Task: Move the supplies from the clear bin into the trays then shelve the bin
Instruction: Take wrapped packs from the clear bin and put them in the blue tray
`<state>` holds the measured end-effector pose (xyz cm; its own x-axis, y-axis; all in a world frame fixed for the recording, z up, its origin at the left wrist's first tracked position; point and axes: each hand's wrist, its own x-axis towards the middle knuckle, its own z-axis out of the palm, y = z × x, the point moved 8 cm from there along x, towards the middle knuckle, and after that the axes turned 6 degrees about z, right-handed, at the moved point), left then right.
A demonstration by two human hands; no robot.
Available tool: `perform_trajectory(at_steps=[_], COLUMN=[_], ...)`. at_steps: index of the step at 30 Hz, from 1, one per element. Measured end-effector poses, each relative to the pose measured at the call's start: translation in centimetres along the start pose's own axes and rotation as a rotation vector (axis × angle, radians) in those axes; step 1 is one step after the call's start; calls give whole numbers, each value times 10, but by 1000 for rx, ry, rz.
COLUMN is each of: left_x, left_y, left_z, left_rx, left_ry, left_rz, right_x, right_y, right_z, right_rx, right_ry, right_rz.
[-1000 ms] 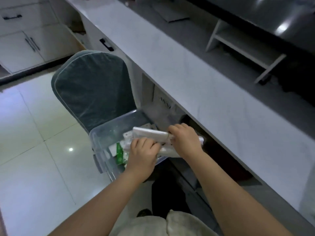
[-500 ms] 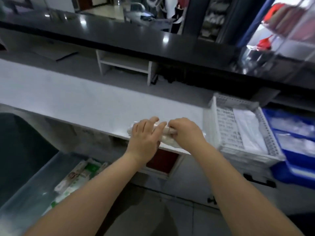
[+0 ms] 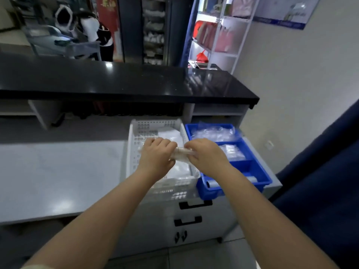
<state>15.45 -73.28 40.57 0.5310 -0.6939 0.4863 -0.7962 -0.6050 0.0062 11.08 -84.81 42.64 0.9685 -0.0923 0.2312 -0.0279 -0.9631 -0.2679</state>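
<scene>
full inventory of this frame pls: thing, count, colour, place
white tray: 1, white perforated, on the counter, left of the blue one, holds white packets
blue tray: 1, blue, divided, right end of the counter, holds clear packets
packets: small bundle, whitish, held over the white tray
counter: 1, pale grey
upper ledge: 1, glossy black, behind the counter
drawer handles: 2 visible, black, below the trays
shelf rack: 1, white, far right, red and pink items
poster: 1, blue-white, on the wall
left hand: closed on the packets
right hand: closed on the packets
</scene>
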Motion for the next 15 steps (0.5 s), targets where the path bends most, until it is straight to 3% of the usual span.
perform_trajectory(at_steps=[6, 15], left_x=[64, 136], left_y=[26, -11], left_z=[62, 128], left_rx=[9, 3], left_ry=[-53, -125], left_rz=[-85, -233], right_x=[-16, 22], right_y=[124, 254], right_z=[-6, 52], right_rx=[129, 243], right_ry=[121, -28], right_rz=[32, 341])
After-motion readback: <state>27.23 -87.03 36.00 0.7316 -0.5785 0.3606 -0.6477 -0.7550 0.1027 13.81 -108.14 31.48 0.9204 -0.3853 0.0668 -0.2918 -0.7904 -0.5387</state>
